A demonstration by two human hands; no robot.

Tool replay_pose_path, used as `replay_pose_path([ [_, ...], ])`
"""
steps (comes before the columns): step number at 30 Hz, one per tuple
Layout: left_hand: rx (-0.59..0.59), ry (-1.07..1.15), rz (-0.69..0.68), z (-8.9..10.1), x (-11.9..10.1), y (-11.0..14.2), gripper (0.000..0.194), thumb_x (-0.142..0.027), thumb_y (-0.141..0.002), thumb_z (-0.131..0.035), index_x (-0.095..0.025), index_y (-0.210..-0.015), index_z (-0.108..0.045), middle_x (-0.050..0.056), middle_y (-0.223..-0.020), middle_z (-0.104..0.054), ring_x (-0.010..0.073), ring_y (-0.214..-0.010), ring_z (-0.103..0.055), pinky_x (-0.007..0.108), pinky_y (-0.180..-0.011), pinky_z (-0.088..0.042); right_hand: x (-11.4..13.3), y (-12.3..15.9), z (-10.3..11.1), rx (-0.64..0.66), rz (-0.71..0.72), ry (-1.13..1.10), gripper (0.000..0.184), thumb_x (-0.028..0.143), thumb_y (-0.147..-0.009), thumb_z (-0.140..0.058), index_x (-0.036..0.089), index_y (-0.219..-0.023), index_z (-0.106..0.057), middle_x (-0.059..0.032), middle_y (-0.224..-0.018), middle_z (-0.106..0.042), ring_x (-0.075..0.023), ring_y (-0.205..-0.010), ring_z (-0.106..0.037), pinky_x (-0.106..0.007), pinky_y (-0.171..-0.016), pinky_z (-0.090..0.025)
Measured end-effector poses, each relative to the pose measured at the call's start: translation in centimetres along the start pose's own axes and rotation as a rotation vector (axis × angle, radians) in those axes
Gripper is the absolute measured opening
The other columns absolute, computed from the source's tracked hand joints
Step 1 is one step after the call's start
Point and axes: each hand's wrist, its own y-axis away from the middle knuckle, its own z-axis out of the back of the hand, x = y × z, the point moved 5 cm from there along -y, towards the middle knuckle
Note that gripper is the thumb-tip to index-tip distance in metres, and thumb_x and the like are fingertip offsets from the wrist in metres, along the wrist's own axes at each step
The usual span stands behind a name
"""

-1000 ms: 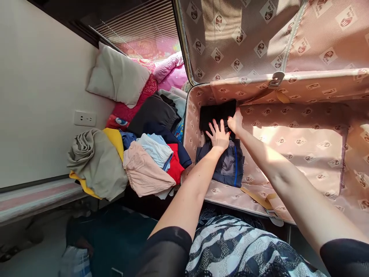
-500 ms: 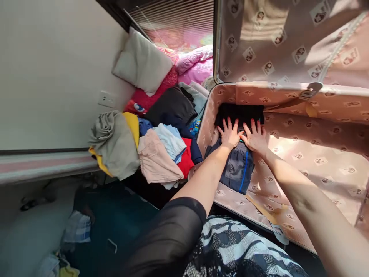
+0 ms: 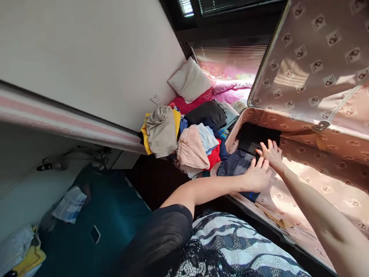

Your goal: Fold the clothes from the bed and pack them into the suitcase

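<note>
Both the left hand [image 3: 257,177] and right hand [image 3: 272,154], fingers spread open, reach over folded dark clothes [image 3: 243,157] in the suitcase [image 3: 325,188], apparently settling them, which next calls for light pressing.

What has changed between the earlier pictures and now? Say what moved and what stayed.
The left hand has come off the black garment, toward the wearer and rightward, over the navy garment. The right hand remains by the black garment's right end. The camera has swung left. Both garments still lie in the open suitcase, the clothes pile beside it.
</note>
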Motion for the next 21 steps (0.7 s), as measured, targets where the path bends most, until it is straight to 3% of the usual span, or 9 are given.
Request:
replay_pose_path([
  [2,-0.028,0.053,-0.165,2.1,-0.8,5.3,0.048,-0.042,-0.106,-0.064,-0.01,-0.141,-0.072,0.027,-0.165,-0.052,0.0451,-0.158,-0.046,0.062,-0.121,-0.048,1.4,1.2,1.0,-0.011,0.004,-0.046,0.062,0.054,-0.111,-0.038,0.019,-0.155,-0.062,-0.025,-0.169,-0.045,-0.0446,-0.156,-0.037,-0.068,-0.112,-0.048],
  [4,-0.061,0.117,-0.241,3.8,0.1,10.2,0.044,-0.042,-0.107,-0.065,-0.015,-0.14,-0.073,0.023,-0.161,-0.057,0.039,-0.154,-0.052,0.056,-0.118,-0.052,2.5,2.3,2.0,-0.021,0.002,-0.096,0.059,0.052,-0.109,-0.04,0.019,-0.151,-0.065,-0.0248,-0.163,-0.052,-0.0444,-0.15,-0.045,-0.067,-0.109,-0.051],
  [6,-0.151,0.167,-0.205,5.6,2.6,13.9,0.039,-0.04,-0.109,-0.062,-0.018,-0.14,-0.074,0.02,-0.159,-0.06,0.0328,-0.152,-0.056,0.052,-0.121,-0.05,3.5,2.7,3.3,-0.052,0.011,-0.151,0.056,0.05,-0.107,-0.043,0.017,-0.144,-0.069,-0.0247,-0.154,-0.06,-0.0435,-0.141,-0.053,-0.065,-0.108,-0.053],
  [8,-0.285,0.173,-0.062,7.3,6.8,16.2,0.04,-0.039,-0.112,-0.057,-0.018,-0.141,-0.074,0.019,-0.159,-0.061,0.0305,-0.154,-0.054,0.051,-0.126,-0.045,5.0,2.4,5.3,-0.117,0.059,-0.218,0.053,0.047,-0.104,-0.046,0.015,-0.137,-0.073,-0.0241,-0.143,-0.067,-0.0407,-0.131,-0.061,-0.061,-0.109,-0.054],
  [11,-0.446,0.102,0.239,9.3,14.2,17.6,0.052,-0.045,-0.112,-0.053,-0.018,-0.155,-0.065,0.019,-0.169,-0.052,0.0347,-0.164,-0.04,0.058,-0.134,-0.034,8.6,0.3,9.2,-0.215,0.165,-0.319,0.052,0.048,-0.102,-0.047,0.015,-0.132,-0.075,-0.0229,-0.133,-0.072,-0.0365,-0.121,-0.067,-0.054,-0.109,-0.055],
  [14,-0.432,0.043,0.416,9.2,20.1,17.3,0.062,-0.053,-0.109,-0.056,-0.025,-0.164,-0.058,0.015,-0.178,-0.04,0.0416,-0.169,-0.027,0.067,-0.137,-0.023,13.4,-3.6,13.0,-0.215,0.206,-0.395,0.055,0.055,-0.104,-0.046,0.018,-0.132,-0.075,-0.0208,-0.124,-0.074,-0.0339,-0.113,-0.069,-0.049,-0.103,-0.058],
  [17,-0.346,0.021,0.439,7.3,22.6,16.5,0.061,-0.055,-0.107,-0.059,-0.03,-0.163,-0.06,0.012,-0.179,-0.039,0.0442,-0.171,-0.02,0.072,-0.137,-0.017,18.2,-8.9,15.3,-0.12,0.131,-0.391,0.06,0.062,-0.105,-0.048,0.017,-0.134,-0.074,-0.0207,-0.116,-0.076,-0.0337,-0.11,-0.069,-0.046,-0.099,-0.057],
  [21,-0.388,-0.003,0.437,5.3,22.7,16.5,0.063,-0.058,-0.106,-0.059,-0.033,-0.163,-0.059,0.01,-0.18,-0.036,0.0434,-0.172,-0.015,0.073,-0.136,-0.016,23.1,-15.8,15.5,-0.031,0.052,-0.338,0.064,0.064,-0.105,-0.051,0.011,-0.135,-0.071,-0.0222,-0.113,-0.076,-0.0333,-0.111,-0.068,-0.044,-0.095,-0.056],
])
